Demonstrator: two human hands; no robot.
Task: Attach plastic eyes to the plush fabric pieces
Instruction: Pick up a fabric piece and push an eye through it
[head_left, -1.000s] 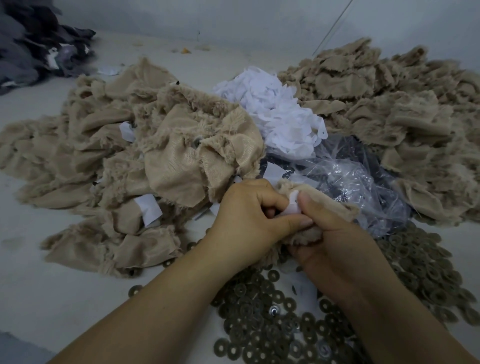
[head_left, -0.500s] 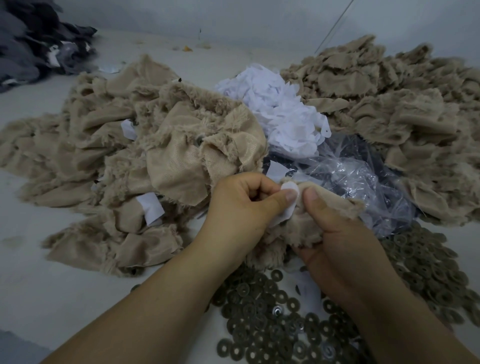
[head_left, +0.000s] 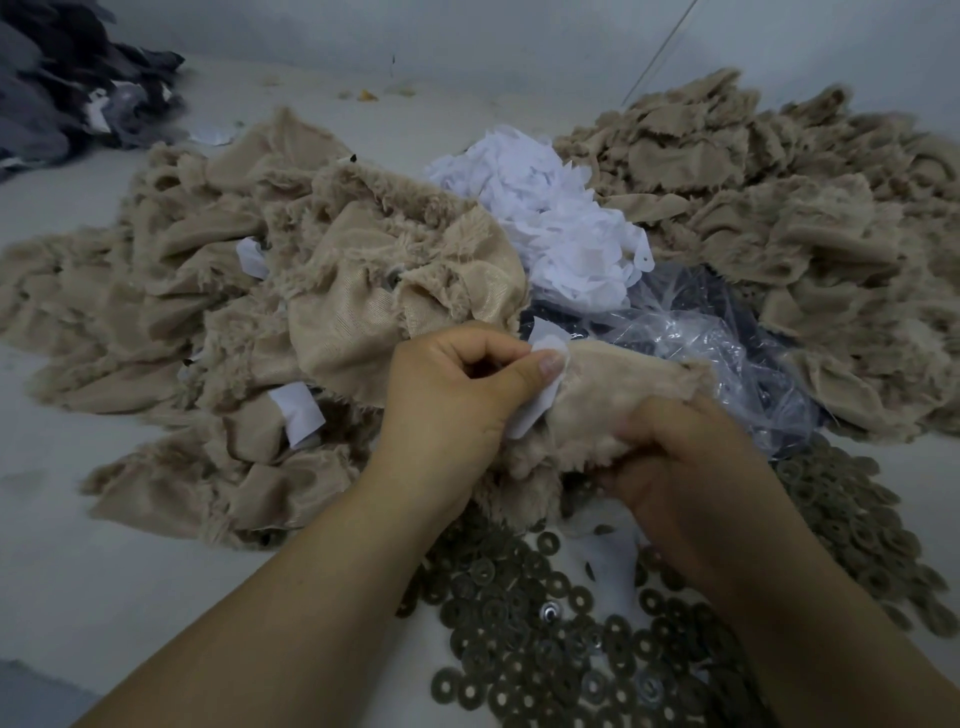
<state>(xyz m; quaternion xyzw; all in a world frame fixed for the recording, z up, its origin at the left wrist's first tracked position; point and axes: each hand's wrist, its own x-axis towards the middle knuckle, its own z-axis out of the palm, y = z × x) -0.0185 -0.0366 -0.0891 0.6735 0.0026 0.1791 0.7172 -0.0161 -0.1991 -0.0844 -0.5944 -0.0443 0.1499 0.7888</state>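
left hand pinches white patch onto the tan plush piece, I'd say to line it up | right hand grips that piece, bunched above the surface | washers lie just below, within reach, I reckon | no eye seen

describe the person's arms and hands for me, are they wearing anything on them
Nothing worn is visible. The left hand and right hand are bare, without gloves, rings or a watch in view. Both forearms are uncovered to the frame edge, no sleeves showing. The left thumbnail is short and unpainted.

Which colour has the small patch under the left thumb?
White patch, seen in the head view.
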